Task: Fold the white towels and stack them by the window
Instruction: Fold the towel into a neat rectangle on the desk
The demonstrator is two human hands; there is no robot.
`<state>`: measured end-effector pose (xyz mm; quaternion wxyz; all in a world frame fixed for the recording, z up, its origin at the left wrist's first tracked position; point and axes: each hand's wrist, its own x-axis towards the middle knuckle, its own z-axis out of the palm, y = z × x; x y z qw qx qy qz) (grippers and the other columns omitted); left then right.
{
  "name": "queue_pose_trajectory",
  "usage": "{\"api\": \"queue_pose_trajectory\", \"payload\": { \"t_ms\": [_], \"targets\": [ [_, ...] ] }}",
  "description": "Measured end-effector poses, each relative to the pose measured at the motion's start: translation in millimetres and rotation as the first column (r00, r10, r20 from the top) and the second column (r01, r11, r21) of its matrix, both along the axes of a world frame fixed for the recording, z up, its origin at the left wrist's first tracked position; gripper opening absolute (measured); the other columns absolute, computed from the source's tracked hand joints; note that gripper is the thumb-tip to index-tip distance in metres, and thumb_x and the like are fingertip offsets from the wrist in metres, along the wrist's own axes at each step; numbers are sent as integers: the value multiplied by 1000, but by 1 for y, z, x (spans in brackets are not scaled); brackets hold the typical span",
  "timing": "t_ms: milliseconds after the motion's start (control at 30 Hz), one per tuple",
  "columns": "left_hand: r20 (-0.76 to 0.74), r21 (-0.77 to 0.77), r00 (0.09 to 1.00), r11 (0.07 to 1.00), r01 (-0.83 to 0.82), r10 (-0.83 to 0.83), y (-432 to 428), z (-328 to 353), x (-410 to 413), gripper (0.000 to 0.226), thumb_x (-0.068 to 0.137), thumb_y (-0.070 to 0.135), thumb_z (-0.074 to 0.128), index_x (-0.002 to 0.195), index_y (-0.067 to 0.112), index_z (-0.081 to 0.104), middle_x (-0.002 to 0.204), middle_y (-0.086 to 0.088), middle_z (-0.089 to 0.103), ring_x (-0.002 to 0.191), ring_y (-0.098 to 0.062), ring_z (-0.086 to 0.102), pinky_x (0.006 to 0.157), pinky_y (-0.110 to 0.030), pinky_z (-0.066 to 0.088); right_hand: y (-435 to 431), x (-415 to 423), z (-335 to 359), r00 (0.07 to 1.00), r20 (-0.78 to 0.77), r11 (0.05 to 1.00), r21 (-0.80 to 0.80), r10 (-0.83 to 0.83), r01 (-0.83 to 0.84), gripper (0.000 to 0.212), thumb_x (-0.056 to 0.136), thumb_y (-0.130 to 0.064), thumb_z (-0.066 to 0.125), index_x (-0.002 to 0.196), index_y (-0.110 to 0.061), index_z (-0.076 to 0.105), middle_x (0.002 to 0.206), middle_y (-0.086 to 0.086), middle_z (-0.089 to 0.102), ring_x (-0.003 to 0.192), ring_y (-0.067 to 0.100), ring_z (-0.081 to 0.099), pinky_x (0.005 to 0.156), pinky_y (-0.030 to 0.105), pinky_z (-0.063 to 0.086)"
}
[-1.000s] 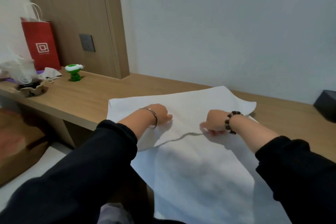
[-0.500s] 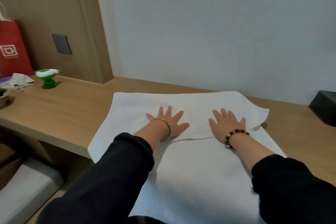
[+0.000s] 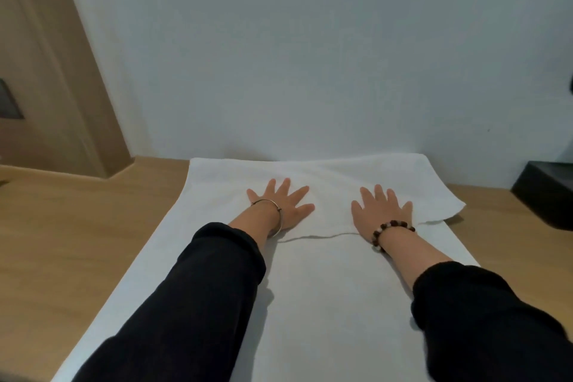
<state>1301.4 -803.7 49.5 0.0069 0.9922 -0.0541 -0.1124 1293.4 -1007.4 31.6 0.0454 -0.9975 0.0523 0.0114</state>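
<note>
Towel (image 3: 325, 295), white, spread flat on the wooden bench (image 3: 77, 226), its far edge close to the pale wall (image 3: 310, 56) and its near part running out of view at the bottom. The far portion is doubled over the rest; the free edge of this upper layer crosses at wrist level. Left hand (image 3: 283, 206) and right hand (image 3: 379, 211) rest palm-down on the upper layer, apart from each other, fingers straight and spread, grasping nothing. A metal bangle (image 3: 274, 211) circles the left wrist, a bead bracelet (image 3: 392, 228) the right. A dark box (image 3: 545, 192) sits on the bench at right; a wooden panel (image 3: 46, 71) stands at left.
</note>
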Motion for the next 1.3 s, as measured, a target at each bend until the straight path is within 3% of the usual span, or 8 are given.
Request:
{"api": "queue_pose_trajectory", "payload": {
  "t_ms": [167, 367, 533, 733, 1000, 1133, 1233, 1300],
  "targets": [
    [105, -79, 988, 989, 123, -114, 6, 6, -14, 48, 97, 52, 31, 139, 29, 37, 149, 4, 28, 143, -23, 17, 109, -62, 16, -5, -19, 12, 935, -15, 931, 109, 353, -350, 57, 99, -51, 29, 151, -28, 19, 160, -4, 7, 147, 15, 5, 118, 43, 4],
    [68, -99, 959, 954, 282, -276, 28, 8, -56, 65, 91, 57, 47, 147, 30, 30, 157, 6, 21, 144, -15, 17, 116, -41, 20, -8, -47, 35, 861, -179, 879, 57, 476, -474, 72, 93, -56, 44, 152, -26, 15, 160, -2, 9, 147, 17, 9, 118, 36, 12],
    [296, 161, 853, 902, 399, -430, 31, 9, -69, 23, 95, 25, 40, 112, 18, 54, 113, -1, 59, 104, -27, 57, 76, -31, 40, -1, -53, 34, 859, -36, 853, -104, 511, -511, 35, 100, -27, 39, 133, -16, 42, 120, 6, 60, 105, 25, 56, 87, 33, 45],
    [355, 270, 891, 943, 193, -284, 38, 22, -79, 12, 87, 17, 44, 96, 18, 52, 101, 1, 62, 88, -28, 62, 64, -29, 36, -35, -40, 25, 965, -6, 939, -231, 261, -255, 28, 92, -9, 44, 118, -18, 50, 121, 2, 57, 106, 21, 56, 87, 32, 47],
    [523, 144, 847, 989, 20, -93, 52, 62, -86, 50, 82, -5, 45, 124, 19, 55, 126, -1, 56, 106, -27, 59, 77, -33, 45, -26, -57, 67, 935, 298, 921, -384, 190, -64, 31, 91, -4, 35, 108, -21, 55, 105, -2, 61, 103, 20, 57, 105, 40, 32],
    [714, 325, 603, 931, 163, -355, 59, 81, -112, 34, 48, -9, 64, 72, 15, 67, 72, -2, 65, 55, -22, 60, 48, -15, 21, -17, -82, 89, 891, 421, 925, -381, 168, 5, 28, 92, -4, 39, 100, -21, 60, 98, -2, 62, 96, 20, 58, 103, 39, 31],
    [732, 456, 407, 837, 302, -546, 77, 79, -133, 33, 64, -2, 36, 60, 16, 64, 64, -2, 63, 51, -19, 61, 67, -31, 52, -14, -109, 100, 861, 482, 923, -384, 165, 38, 26, 90, -5, 41, 94, -20, 62, 95, -2, 65, 93, 21, 59, 99, 37, 30],
    [698, 517, 393, 801, 300, -598, 86, 75, -151, 40, 72, -1, 30, 68, 17, 66, 72, -1, 65, 61, -20, 63, 87, -40, 47, -12, -135, 99, 889, 424, 911, -412, 174, 19, 26, 89, -6, 41, 93, -21, 62, 95, -1, 66, 93, 20, 61, 94, 34, 33]
  ]
}}
